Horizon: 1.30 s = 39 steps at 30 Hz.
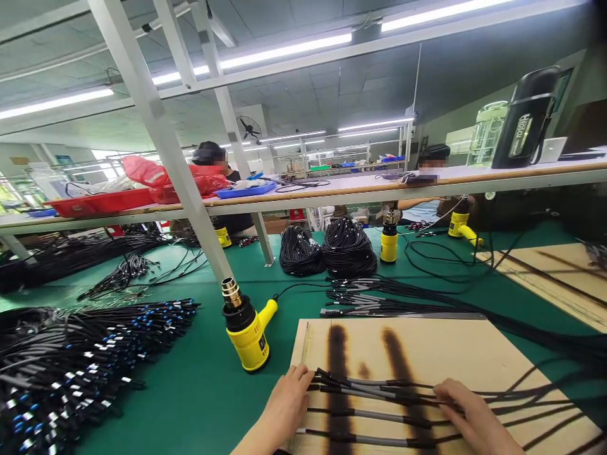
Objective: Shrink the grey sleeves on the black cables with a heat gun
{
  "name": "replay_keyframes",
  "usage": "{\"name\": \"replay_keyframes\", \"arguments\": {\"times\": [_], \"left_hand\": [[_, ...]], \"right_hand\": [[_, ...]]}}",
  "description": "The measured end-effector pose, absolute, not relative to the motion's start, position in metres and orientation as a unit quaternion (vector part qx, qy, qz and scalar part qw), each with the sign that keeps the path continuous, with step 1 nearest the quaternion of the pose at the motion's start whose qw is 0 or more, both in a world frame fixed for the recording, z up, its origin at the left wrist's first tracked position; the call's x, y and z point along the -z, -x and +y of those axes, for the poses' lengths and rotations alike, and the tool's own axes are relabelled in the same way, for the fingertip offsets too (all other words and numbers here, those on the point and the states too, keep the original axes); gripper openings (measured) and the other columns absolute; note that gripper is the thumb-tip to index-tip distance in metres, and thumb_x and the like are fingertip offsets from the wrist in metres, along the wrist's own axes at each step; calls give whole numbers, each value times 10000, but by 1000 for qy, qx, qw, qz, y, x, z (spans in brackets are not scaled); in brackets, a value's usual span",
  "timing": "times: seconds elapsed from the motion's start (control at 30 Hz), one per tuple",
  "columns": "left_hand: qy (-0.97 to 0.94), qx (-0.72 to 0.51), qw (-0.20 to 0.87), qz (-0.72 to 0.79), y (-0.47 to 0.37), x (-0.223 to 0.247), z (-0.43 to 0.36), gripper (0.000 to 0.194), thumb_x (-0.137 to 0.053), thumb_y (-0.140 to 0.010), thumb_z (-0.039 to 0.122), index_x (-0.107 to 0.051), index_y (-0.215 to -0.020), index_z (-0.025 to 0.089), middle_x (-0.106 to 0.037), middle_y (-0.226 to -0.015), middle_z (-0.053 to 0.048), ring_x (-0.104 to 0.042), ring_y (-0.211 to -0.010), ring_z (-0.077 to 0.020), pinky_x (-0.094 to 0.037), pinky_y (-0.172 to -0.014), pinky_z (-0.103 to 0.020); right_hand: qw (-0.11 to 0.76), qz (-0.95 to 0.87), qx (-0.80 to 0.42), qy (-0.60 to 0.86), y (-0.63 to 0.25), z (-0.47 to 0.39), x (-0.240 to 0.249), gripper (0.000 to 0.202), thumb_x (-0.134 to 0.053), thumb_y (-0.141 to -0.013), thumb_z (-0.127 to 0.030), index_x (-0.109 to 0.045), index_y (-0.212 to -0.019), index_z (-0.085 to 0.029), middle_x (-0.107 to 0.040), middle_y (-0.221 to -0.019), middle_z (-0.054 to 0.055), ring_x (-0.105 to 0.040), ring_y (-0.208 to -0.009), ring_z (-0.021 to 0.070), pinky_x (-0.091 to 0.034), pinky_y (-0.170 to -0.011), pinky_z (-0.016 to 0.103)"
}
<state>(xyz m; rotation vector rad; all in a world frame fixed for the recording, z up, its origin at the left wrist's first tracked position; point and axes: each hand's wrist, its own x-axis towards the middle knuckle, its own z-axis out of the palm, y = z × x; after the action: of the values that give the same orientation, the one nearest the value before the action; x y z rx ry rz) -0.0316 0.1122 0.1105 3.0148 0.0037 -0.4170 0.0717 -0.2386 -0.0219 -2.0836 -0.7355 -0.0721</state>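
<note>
Several black cables (374, 414) with grey sleeve sections lie side by side across a pale wooden board (427, 341) marked with dark scorch streaks. My left hand (290, 401) is at the board's left edge, its fingers closed on the ends of the upper cables. Farther right, my right hand (472, 411) has thumb and fingers closed round one of the upper cables, past its grey part. The exact grip of the left fingertips is partly hidden. Beyond my left hand, a yellow heat gun (249, 338) stands nozzle up on the green table (190, 385).
A large pile of cables (85, 360) covers the left of the table. Coiled bundles (348, 246) and more heat guns (389, 243) stand behind the board. A slanting metal post (165, 139) supports a shelf (332, 196) with a black bottle (524, 123). Two people are beyond.
</note>
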Motion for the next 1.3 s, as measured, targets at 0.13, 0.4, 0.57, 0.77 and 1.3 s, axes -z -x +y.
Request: {"name": "replay_keyframes", "arguments": {"times": [0.13, 0.4, 0.57, 0.77, 1.3], "left_hand": [[-993, 111, 14, -40, 9, -99, 94, 401, -484, -755, 82, -520, -1126, 231, -523, -1169, -49, -455, -1075, -237, -386, -894, -357], [-994, 95, -31, -45, -15, -100, 86, 200, -464, -771, 77, -570, -926, 148, -581, -1023, -93, -506, -993, -281, -406, -840, -447], [-993, 102, -30, -54, -9, -98, 87, 266, -402, -776, 32, -558, -948, 163, -587, -1034, -81, -520, -977, -260, -415, -828, -417], [-993, 103, 4, -49, 1, -102, 90, 261, -436, -757, 42, -582, -919, 184, -603, -995, -58, -541, -954, -229, -416, -812, -363], [-994, 82, 64, -14, 22, -103, 107, 195, -469, -723, 105, -614, -831, 176, -619, -927, -59, -565, -886, -205, -422, -754, -299]], "right_hand": [[380, -340, 3, 861, -70, -226, 23, 234, -421, -779, -103, -610, -871, -206, -631, -871, 62, -587, -838, 214, -464, -728, 326], [347, -330, 35, 877, -72, -207, 11, 219, -357, -783, -75, -539, -788, -199, -587, -826, 60, -575, -781, 208, -455, -686, 330], [389, -307, -19, 869, -64, -202, 9, 212, -392, -729, -103, -539, -847, -200, -640, -838, 60, -620, -790, 202, -485, -731, 313], [451, -283, -59, 844, -70, -203, 25, 275, -430, -743, -193, -582, -972, -194, -681, -931, 83, -650, -850, 204, -513, -781, 295], [385, -376, -78, 839, -66, -193, 7, 211, -397, -907, -325, -584, -921, -228, -648, -910, 51, -625, -848, 186, -486, -770, 261]]}}
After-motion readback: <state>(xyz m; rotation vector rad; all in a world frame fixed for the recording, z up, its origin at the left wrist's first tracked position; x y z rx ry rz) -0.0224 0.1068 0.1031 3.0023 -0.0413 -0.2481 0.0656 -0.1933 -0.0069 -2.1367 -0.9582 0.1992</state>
